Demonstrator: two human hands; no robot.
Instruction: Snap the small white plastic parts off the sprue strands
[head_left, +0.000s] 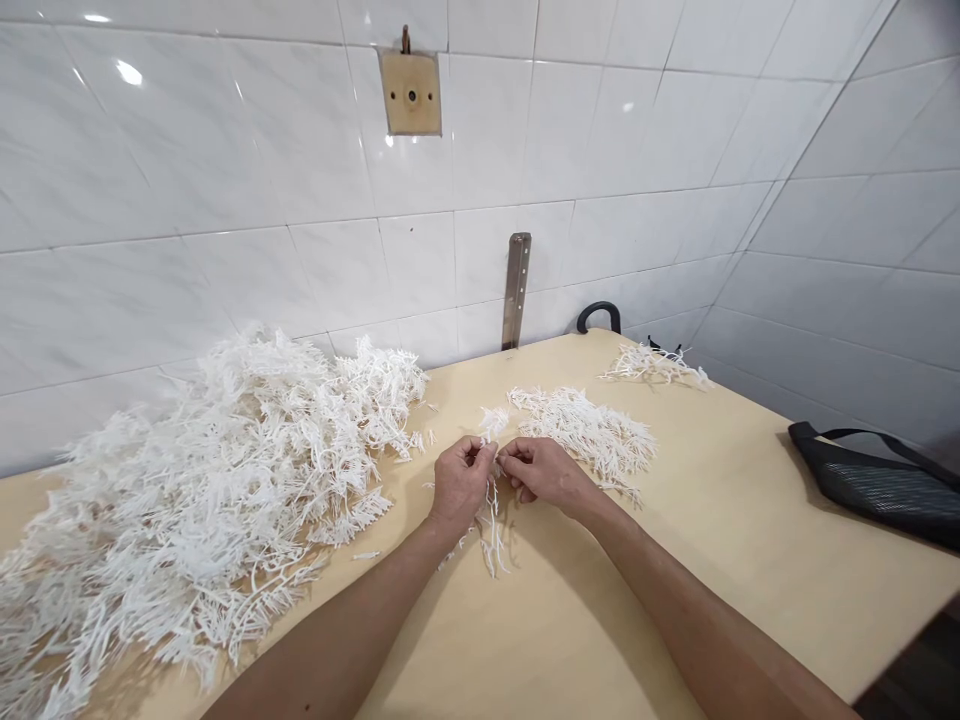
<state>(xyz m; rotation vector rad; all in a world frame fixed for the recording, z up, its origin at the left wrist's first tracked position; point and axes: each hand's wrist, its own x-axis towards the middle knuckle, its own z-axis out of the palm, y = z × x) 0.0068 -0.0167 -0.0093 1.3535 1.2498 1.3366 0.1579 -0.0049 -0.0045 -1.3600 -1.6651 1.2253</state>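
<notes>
My left hand (463, 482) pinches a white branching plastic sprig (491, 530), whose thin stems hang below the fingers and whose tufted end sticks up above them. Close beside it, my right hand (546, 472) has thumb and forefinger pinched together at the same sprig; what lies between those fingertips is too small to make out. Just behind my right hand lies a small flat pile of white sprigs (600, 430). A far bigger heap of tangled white sprigs (225, 480) covers the left side of the table.
The pale wooden table (750, 520) meets a tiled wall. A few sprigs (658, 364) lie at the far right corner near a black curved handle (598, 312). A black mesh bag (877, 490) rests on the right edge. A metal bracket (516, 290) stands against the wall.
</notes>
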